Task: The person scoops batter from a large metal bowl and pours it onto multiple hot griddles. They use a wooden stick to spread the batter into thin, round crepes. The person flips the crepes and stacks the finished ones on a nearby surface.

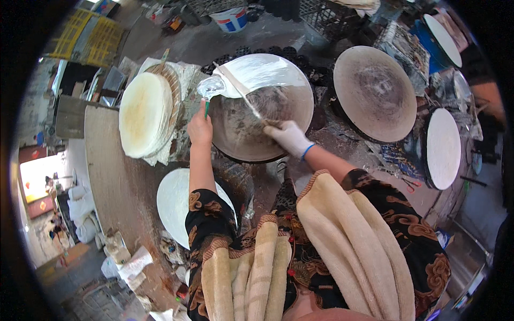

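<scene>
My left hand is bare and grips the green handle of a ladle, whose shiny bowl is over the left rim of a round griddle. White batter covers the far part of the griddle; its near part is bare and dark in the middle. My right hand, in a white glove with a blue cuff, holds a long thin spreader slanting across the griddle, its blade at the edge of the batter. To the left, a stack of thin round flatbreads lies on a woven tray.
A second, uncoated griddle stands at right, with a white-covered round plate beyond. Another white round lies below my left forearm. Red-handled scissors lie at right. A long board runs along the left; a bucket stands behind.
</scene>
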`<state>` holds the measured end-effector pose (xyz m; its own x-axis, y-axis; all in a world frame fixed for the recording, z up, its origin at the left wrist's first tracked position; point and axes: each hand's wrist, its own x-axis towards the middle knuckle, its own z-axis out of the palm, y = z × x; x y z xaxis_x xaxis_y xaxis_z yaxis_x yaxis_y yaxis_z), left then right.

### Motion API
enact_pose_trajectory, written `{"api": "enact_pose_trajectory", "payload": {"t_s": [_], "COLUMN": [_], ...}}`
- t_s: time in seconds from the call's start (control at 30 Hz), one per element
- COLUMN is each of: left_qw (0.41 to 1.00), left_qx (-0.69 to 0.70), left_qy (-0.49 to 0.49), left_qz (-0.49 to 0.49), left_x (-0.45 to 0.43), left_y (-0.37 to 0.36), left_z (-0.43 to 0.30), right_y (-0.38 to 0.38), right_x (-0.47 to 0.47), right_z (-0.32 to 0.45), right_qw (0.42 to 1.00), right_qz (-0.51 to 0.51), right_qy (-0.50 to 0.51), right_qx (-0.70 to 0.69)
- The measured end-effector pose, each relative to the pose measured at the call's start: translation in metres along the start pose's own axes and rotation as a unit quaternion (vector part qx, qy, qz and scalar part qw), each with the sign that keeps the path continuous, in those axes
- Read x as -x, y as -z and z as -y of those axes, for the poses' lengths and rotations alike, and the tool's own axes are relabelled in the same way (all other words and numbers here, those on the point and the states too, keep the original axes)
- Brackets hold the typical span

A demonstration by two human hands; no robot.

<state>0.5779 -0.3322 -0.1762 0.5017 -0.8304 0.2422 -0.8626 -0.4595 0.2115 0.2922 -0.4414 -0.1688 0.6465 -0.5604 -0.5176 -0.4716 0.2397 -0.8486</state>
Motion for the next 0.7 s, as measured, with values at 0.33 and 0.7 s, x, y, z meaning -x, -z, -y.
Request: {"api": "enact_pose_trajectory", "payload": {"t_s": [0.33,0.7], "left_qw": [0.994,0.970], "left_qx": [-0.025,-0.015], "left_qy": [0.102,0.242], "left_qz": [0.018,-0.026], "left_x": [0.043,0.120], "left_y": [0.015,0.030], "left_z": [-0.027,-0.051], "right_y": [0.114,0.155], "right_x": [-0.037,-0.058], "right_z": [-0.013,0.044], "right_qw": [0.986,0.974], "right_qz": [0.030,0.166], "right_qy": [0.128,0.078], "right_qx": [0.103,0.134]}}
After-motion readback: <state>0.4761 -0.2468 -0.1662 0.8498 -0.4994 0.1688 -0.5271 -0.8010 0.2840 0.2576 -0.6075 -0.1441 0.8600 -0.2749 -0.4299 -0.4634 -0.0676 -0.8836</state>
